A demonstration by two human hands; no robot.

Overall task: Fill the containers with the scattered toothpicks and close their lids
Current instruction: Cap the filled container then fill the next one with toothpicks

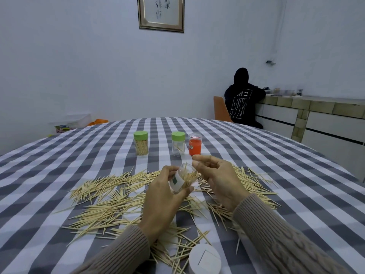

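Observation:
My left hand [162,196] grips a clear lidless container [180,179] with a white and green label, tilted, partly filled with toothpicks. My right hand [215,178] hovers at its mouth, thumb and fingers pinched; what it pinches is too small to tell. Loose toothpicks [110,206] lie scattered over the checked tablecloth around both hands. A white lid [204,259] rests at the near edge. Farther back stand a full green-lidded container [141,142], a nearly empty green-lidded container [178,143] and a container with a red label [195,144].
The round table [296,175] carries a grey and white checked cloth. A person in a dark hoodie [242,99] sits on an orange chair [220,111] at the back right, beside a tiled counter [316,107]. A framed picture [161,13] hangs on the wall.

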